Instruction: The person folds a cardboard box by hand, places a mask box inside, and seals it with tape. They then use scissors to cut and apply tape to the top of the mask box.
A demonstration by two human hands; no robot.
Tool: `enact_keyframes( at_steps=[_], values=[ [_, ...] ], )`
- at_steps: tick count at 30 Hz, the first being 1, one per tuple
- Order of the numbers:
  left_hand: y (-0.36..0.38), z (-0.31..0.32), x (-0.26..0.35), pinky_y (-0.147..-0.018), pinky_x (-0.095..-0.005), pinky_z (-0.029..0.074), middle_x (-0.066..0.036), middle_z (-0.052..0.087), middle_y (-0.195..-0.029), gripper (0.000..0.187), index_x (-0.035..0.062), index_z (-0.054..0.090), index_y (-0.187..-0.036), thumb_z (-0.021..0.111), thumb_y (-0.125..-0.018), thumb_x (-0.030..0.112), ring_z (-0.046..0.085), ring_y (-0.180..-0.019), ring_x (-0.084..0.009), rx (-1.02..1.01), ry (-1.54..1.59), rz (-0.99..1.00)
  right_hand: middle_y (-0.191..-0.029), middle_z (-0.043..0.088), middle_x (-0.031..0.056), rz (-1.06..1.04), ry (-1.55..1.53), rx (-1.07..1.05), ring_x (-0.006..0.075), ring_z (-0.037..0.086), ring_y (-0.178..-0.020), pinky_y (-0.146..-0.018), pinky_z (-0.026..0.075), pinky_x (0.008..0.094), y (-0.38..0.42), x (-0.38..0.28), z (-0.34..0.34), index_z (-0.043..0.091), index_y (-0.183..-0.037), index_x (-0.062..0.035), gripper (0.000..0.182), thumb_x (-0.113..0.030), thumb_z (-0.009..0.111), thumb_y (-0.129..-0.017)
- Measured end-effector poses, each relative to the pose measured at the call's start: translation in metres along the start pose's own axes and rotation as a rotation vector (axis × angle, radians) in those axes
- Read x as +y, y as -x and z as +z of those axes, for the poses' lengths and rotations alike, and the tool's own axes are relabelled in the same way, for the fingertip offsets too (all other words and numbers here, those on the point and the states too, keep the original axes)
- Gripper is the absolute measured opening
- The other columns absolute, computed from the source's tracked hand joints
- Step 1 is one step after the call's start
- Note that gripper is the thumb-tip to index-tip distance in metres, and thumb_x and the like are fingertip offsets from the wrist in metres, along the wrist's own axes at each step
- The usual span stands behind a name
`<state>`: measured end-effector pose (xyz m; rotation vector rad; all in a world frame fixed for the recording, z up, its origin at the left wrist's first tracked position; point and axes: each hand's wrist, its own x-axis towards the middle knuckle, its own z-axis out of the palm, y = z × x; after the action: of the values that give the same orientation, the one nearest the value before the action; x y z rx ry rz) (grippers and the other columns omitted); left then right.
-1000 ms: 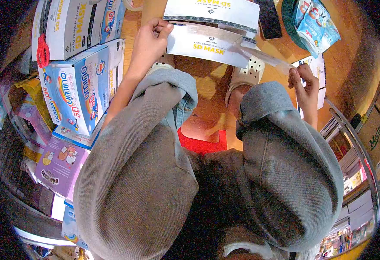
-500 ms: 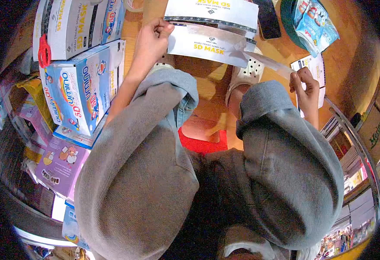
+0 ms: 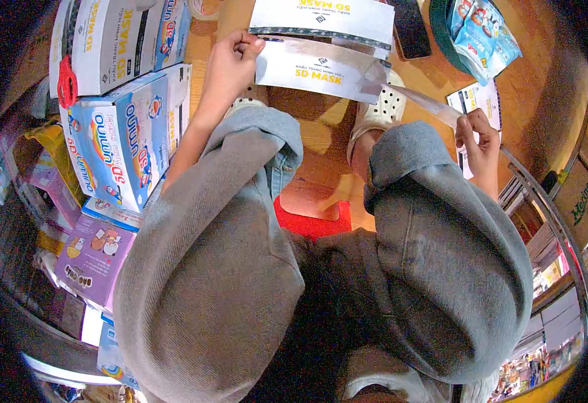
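Observation:
A white box marked "5D MASK" (image 3: 317, 75) lies across the floor in front of my shoes, its printed flaps facing up. My left hand (image 3: 230, 67) is closed on the box's left edge, with the thumb on top. From the box's right end a strip of clear tape (image 3: 428, 104) stretches out, lifted and slightly twisted. My right hand (image 3: 478, 141) pinches the far end of this strip between thumb and fingers. More clear film seems to lie along the seam of the box.
Mask boxes (image 3: 109, 148) stand stacked at the left, with red-handled scissors (image 3: 67, 84) on them. A dark phone (image 3: 411, 30) lies beyond the box. At upper right are a green tape roll (image 3: 442, 40), a blue packet (image 3: 485, 37) and a flat white carton (image 3: 472, 101).
My right hand has shifted slightly right and down, still pinching the tape. The box and my left hand sit slightly farther left in view, the grip unchanged.

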<state>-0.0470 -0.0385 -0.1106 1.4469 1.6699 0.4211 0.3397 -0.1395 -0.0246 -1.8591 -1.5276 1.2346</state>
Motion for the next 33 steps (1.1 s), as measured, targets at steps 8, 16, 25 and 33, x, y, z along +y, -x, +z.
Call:
enact_keyframes(
  at_steps=[8,16,25,33],
  values=[
    [-0.004,0.0,-0.006,-0.071,-0.0266,0.045,-0.008,0.063,-0.078,0.025,-0.0012,0.062,-0.089,0.062,-0.084,0.023,0.057,-0.074,-0.0136,-0.014,0.021,0.052,-0.067,0.047,0.0032,0.035,-0.043,0.019,0.0091,0.046,-0.058,-0.049,0.039,0.0227,0.004,0.008,-0.015,0.056,-0.067,0.0019,0.024,-0.009,0.059,-0.088],
    [-0.008,-0.021,-0.043,-0.061,-0.0284,0.046,-0.011,0.064,-0.072,0.024,-0.0019,0.062,-0.086,0.063,-0.083,0.021,0.058,-0.065,-0.0147,0.128,-0.124,-0.017,-0.068,0.05,-0.0032,0.266,0.041,0.371,0.0058,0.044,-0.064,-0.059,0.033,0.0216,0.039,0.028,-0.106,0.061,-0.078,-0.0017,0.029,-0.025,0.053,-0.092],
    [0.016,-0.019,0.024,-0.059,-0.0238,0.047,-0.005,0.059,-0.076,0.027,-0.0025,0.057,-0.093,0.069,-0.077,0.015,0.058,-0.065,-0.0087,0.02,0.131,0.043,-0.085,0.058,0.0028,0.062,-0.09,0.141,0.0098,0.052,-0.078,-0.072,0.041,0.0243,0.014,0.004,-0.042,0.06,-0.092,0.0004,0.026,-0.023,0.048,-0.094],
    [0.012,-0.045,0.055,-0.056,-0.0221,0.04,-0.003,0.054,-0.08,0.036,0.0031,0.054,-0.095,0.076,-0.07,0.017,0.047,-0.065,-0.0093,0.223,-0.157,0.289,-0.101,0.062,0.0083,-0.14,-0.33,-0.043,0.0156,0.056,-0.093,-0.084,0.042,0.0282,-0.023,-0.04,0.002,0.06,-0.108,-0.0005,0.038,-0.034,0.049,-0.091]
  ],
)
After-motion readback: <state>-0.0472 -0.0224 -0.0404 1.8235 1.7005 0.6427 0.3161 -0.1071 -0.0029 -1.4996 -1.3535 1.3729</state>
